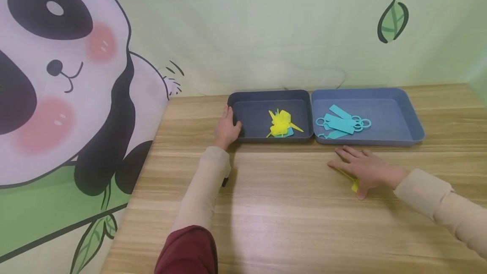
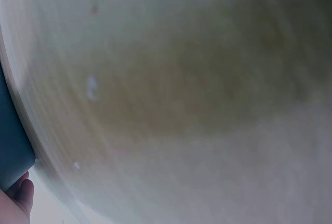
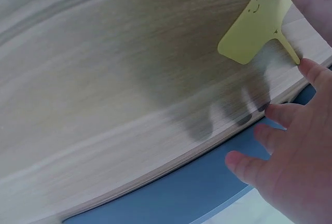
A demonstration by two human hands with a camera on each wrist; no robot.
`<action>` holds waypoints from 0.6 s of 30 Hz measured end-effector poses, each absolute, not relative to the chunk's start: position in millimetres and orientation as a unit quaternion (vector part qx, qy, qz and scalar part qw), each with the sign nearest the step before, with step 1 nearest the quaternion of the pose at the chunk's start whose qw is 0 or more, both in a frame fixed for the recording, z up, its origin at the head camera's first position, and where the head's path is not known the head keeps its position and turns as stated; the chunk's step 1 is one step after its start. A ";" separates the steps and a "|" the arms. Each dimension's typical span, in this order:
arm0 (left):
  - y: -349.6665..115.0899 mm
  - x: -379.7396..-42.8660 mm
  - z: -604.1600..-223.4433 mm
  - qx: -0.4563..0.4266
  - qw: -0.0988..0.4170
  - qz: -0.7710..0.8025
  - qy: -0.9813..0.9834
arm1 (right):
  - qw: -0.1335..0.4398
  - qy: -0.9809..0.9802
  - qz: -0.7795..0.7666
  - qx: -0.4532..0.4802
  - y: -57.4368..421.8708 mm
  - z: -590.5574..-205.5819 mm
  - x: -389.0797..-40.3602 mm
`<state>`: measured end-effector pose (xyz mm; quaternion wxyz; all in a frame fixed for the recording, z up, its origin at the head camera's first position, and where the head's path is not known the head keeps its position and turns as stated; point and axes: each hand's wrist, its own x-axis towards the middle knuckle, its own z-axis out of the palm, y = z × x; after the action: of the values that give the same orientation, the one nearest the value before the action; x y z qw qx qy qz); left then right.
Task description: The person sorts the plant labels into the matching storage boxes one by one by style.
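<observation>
At the left end of the dark tray (image 1: 251,134), my left hand (image 1: 226,131) holds the side wall, with the thumb over the rim and the fingers along the outside. Yellow pieces (image 1: 281,122) lie heaped in that tray over some teal. In front of the blue tray (image 1: 412,124), my right hand (image 1: 370,170) is spread low over the table. Its thumb overlaps a flat yellow tag (image 3: 254,24) with a cut-out smiling face, and the index fingertip touches the end of the tag's thin tail. The other fingers point toward the tray, straight and apart.
Several teal tags with rings (image 1: 340,122) lie in the left part of the blue tray. Both trays stand side by side at the back of the wooden table (image 1: 281,206). Behind it hangs a pale green backdrop (image 1: 247,33) with a large panda print.
</observation>
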<state>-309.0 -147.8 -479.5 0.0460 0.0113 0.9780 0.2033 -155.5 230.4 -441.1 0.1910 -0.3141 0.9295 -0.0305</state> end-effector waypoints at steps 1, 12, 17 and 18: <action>-147.7 -309.0 -479.5 0.011 0.045 0.203 0.978 | 0.192 0.929 -0.031 -0.314 230.2 -441.2 -156.0; -148.5 -309.2 -480.2 0.011 0.043 0.199 0.979 | 0.197 0.925 -0.030 -0.323 226.9 -443.2 -159.6; -148.8 -309.6 -480.2 0.012 0.043 0.199 0.979 | 0.197 0.925 -0.028 -0.325 225.8 -442.3 -159.8; -148.8 -309.8 -480.1 0.012 0.042 0.199 0.979 | 0.197 0.924 -0.028 -0.326 225.7 -442.3 -159.9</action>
<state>-309.8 -148.8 -480.1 0.0419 0.0123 0.9790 0.1991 -159.9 225.7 -442.3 0.1971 -0.3264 0.9240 -0.0277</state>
